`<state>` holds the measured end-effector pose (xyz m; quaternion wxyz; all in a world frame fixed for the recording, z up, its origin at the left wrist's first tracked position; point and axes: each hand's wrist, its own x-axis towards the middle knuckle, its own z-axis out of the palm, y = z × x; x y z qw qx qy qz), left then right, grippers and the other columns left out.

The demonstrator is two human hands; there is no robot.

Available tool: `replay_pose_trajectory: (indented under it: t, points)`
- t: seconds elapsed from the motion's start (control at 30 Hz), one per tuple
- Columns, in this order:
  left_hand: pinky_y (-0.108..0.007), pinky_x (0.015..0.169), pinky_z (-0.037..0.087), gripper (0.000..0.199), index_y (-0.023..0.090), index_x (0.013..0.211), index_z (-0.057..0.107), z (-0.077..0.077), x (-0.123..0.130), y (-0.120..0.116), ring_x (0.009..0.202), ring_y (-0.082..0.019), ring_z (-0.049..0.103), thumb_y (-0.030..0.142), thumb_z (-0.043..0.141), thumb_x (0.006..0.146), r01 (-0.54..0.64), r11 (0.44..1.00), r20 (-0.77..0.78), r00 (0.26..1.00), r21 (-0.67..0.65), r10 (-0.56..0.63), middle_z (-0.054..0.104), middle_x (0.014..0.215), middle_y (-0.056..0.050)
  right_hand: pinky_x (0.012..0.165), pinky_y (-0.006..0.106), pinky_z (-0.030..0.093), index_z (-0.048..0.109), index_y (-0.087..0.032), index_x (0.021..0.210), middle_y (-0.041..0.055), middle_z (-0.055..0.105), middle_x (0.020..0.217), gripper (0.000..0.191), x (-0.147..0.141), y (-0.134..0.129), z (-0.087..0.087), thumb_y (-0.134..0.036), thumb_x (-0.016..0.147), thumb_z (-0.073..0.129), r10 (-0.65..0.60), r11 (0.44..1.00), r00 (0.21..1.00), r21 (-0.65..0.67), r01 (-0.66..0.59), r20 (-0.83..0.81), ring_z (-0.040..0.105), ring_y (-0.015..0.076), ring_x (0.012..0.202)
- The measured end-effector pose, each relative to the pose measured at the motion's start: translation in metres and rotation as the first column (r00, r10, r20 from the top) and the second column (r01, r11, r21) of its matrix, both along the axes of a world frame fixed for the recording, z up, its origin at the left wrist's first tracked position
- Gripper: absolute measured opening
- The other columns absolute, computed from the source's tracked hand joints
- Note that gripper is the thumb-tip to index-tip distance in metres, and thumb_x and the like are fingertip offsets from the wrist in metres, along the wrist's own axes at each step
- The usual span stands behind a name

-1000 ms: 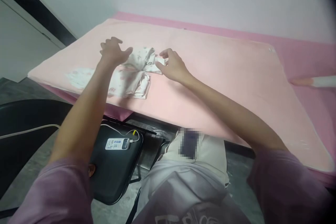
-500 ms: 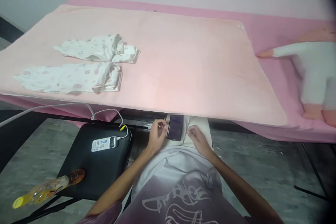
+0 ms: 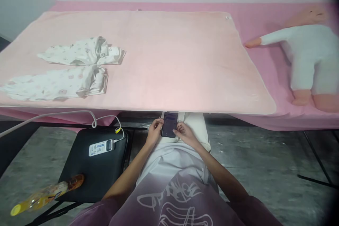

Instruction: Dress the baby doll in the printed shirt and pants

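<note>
grip closed on phone [image 3: 169,125]: left hand [image 3: 155,130] at one edge, right hand [image 3: 185,132], earlier apart, now at other.

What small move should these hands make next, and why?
Perhaps the right hand should tap the phone with its thumb: that thumb is at the phone's lower right corner, and the left hand is at the opposite edge, seemingly placed to steady it.
</note>
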<state>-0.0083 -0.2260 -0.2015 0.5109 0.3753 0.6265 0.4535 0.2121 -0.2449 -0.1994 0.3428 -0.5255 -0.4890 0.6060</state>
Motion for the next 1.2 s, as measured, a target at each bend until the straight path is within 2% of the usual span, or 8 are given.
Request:
replay_pose_trajectory:
  t: [0.27, 0.57, 1.2]
  points:
    - [-0.037, 0.099, 0.058, 0.043, 0.021, 0.096, 0.083, -0.0015, -0.0012, -0.0030, 0.105, -0.027, 0.074, 0.062, 0.087, 0.085, -0.005, 1.000, -0.018, 1.000, 0.030, 0.005, 0.084, 0.107, -0.010, 0.080, 0.034, 0.052, 0.062, -0.024, 0.094, 0.0013, 0.068, 0.086, 0.055, -0.0032, 0.0029, 0.0003, -0.073, 0.085, 0.087, 0.015, 1.000, 1.000, -0.003, -0.015, -0.003, 0.065, 0.0206, 0.083]
    - [-0.036, 0.093, 0.057, 0.046, 0.021, 0.094, 0.082, -0.0027, -0.0004, -0.0060, 0.097, -0.025, 0.071, 0.066, 0.088, 0.085, -0.019, 0.999, -0.025, 0.999, 0.047, 0.020, 0.082, 0.102, -0.009, 0.078, 0.034, 0.052, 0.063, -0.025, 0.096, -0.0002, 0.066, 0.085, 0.052, -0.0038, 0.0017, -0.0030, -0.068, 0.083, 0.088, 0.006, 1.000, 1.000, 0.000, -0.006, 0.005, 0.064, 0.0192, 0.082]
    - [-0.037, 0.098, 0.058, 0.044, 0.020, 0.098, 0.082, -0.0032, 0.0019, -0.0053, 0.102, -0.026, 0.074, 0.063, 0.088, 0.088, -0.020, 0.998, -0.020, 1.000, 0.066, 0.021, 0.083, 0.107, -0.010, 0.084, 0.035, 0.052, 0.064, -0.024, 0.099, 0.0002, 0.067, 0.091, 0.056, -0.0035, 0.0005, -0.0016, -0.072, 0.085, 0.087, -0.019, 1.000, 1.000, -0.002, 0.019, -0.025, 0.064, 0.0188, 0.086]
